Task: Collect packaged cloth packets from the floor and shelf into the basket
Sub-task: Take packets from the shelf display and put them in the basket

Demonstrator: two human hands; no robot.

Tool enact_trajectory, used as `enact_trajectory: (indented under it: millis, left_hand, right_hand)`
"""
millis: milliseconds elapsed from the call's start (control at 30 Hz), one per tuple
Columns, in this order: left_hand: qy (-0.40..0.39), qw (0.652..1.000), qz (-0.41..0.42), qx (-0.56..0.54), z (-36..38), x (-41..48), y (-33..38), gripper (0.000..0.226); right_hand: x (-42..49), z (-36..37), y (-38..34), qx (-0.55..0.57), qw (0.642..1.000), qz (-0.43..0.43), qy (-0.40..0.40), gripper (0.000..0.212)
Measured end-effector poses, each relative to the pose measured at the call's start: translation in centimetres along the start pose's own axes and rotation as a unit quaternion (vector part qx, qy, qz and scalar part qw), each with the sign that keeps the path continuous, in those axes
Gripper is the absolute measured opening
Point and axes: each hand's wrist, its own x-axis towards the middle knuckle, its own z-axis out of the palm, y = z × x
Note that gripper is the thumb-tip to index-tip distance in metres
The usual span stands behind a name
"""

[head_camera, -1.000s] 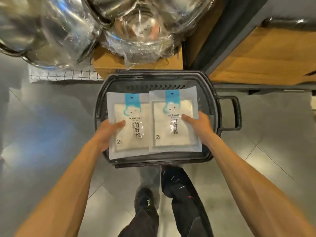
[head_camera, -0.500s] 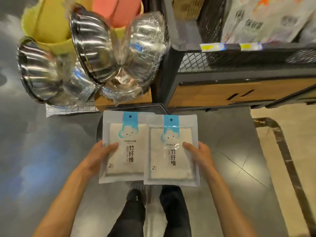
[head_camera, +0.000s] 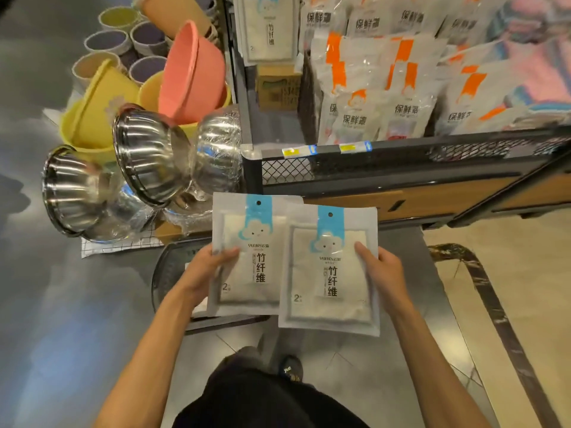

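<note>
Holding two flat cloth packets side by side, we stand over a dark basket on the floor. Our left hand [head_camera: 202,273] pinches the left packet [head_camera: 247,261] at its outer edge, thumb on top and the other fingers hidden underneath. Our right hand [head_camera: 384,273] pinches the right packet [head_camera: 330,273] the same way. The right packet's inner edge overlaps the left one, midway between the two sets of fingers.

The basket [head_camera: 165,273] sits on the floor below our left fingers. Only its left rim shows, and the packets hide the rest. Beyond our fingers rises a mesh-fronted shelf [head_camera: 401,156], with another packet of the same kind [head_camera: 268,29] at its far left end. To the left of our left fingers, wrapped steel bowls [head_camera: 148,159] lean against plastic basins [head_camera: 191,72].

Each packet hangs from a single edge of slick film, so either could slide out of the pinch. We cannot see how far the basket reaches under our right fingers. Released from this height, the right packet may glide past the rim onto the floor.
</note>
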Motion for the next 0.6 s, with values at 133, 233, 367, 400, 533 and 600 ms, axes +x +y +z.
enact_trajectory:
  millis: [133, 233, 367, 400, 533, 600]
  left_hand:
    - [0.0, 1.0, 0.021, -0.006, 3.4, 1.0, 2.0, 0.039]
    - [0.026, 0.999, 0.033, -0.016, 4.6, 2.0, 3.7, 0.032]
    - [0.055, 0.996, 0.045, -0.056, 5.9, 3.5, 5.5, 0.034]
    - [0.059, 0.995, 0.048, -0.069, 6.2, 4.1, 5.8, 0.038]
    - [0.049, 0.993, 0.071, -0.077, 7.2, 6.8, 8.5, 0.059]
    - [0.051, 0.992, 0.073, -0.084, 7.4, 8.5, 9.9, 0.047]
  right_hand:
    - [2.0, -2.6, -1.7, 0.009, 0.999, -0.032, 0.011, 0.017]
    - [3.6, -3.6, -4.2, 0.026, 0.999, -0.035, 0.006, 0.016]
    - [6.3, -4.3, -7.6, 0.043, 0.999, -0.033, -0.002, 0.015]
    - [7.1, -4.4, -8.4, 0.041, 0.998, -0.038, -0.007, 0.017]
    - [10.9, -4.3, -12.2, 0.047, 0.996, -0.066, -0.021, 0.016]
    - [12.9, -4.0, -14.1, 0.042, 0.995, -0.082, -0.036, 0.015]
